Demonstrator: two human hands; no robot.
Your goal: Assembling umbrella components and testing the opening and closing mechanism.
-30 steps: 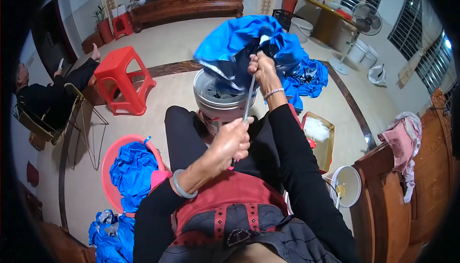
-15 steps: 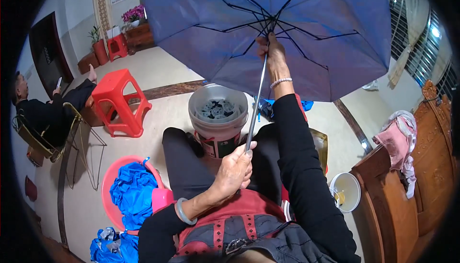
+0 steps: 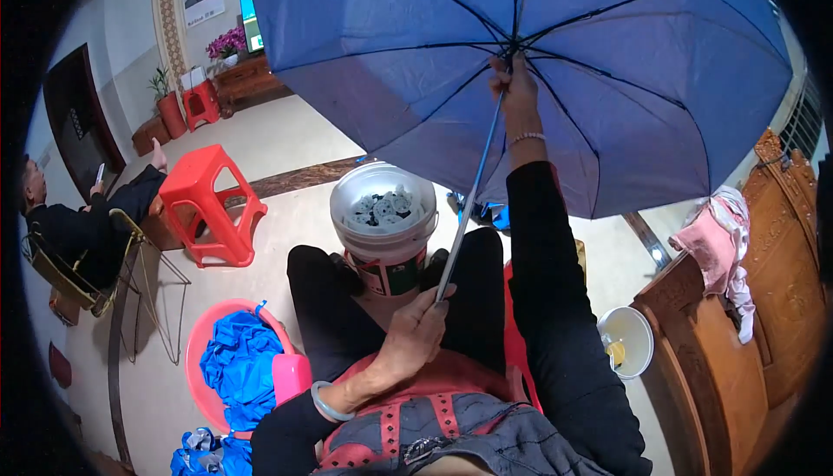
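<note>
Umbrella (image 3: 607,103) spread between twelve and one o'clock, underside facing you. Your right hand (image 3: 516,98) grasped the shaft (image 3: 473,194) just below the ribs; your left hand (image 3: 416,333) was clenched around its lower end. Step in hand, apparently: keeping the canopy extended. Next move seemed to call for a steady left grip. Bucket (image 3: 382,237) stood at twelve, pink basin (image 3: 198,363) at ten.

Smooth cloth covers the umbrella (image 3: 399,85) — its shaft (image 3: 469,203) is shiny metal. The stool (image 3: 195,177) is glossy plastic; the bucket (image 3: 382,238) and basin (image 3: 195,374), smooth plastic. The blue fabric (image 3: 243,359) looks crinkled and faintly glossy. The bench (image 3: 777,242) is carved, polished wood — the towel (image 3: 711,242), matt cloth.
</note>
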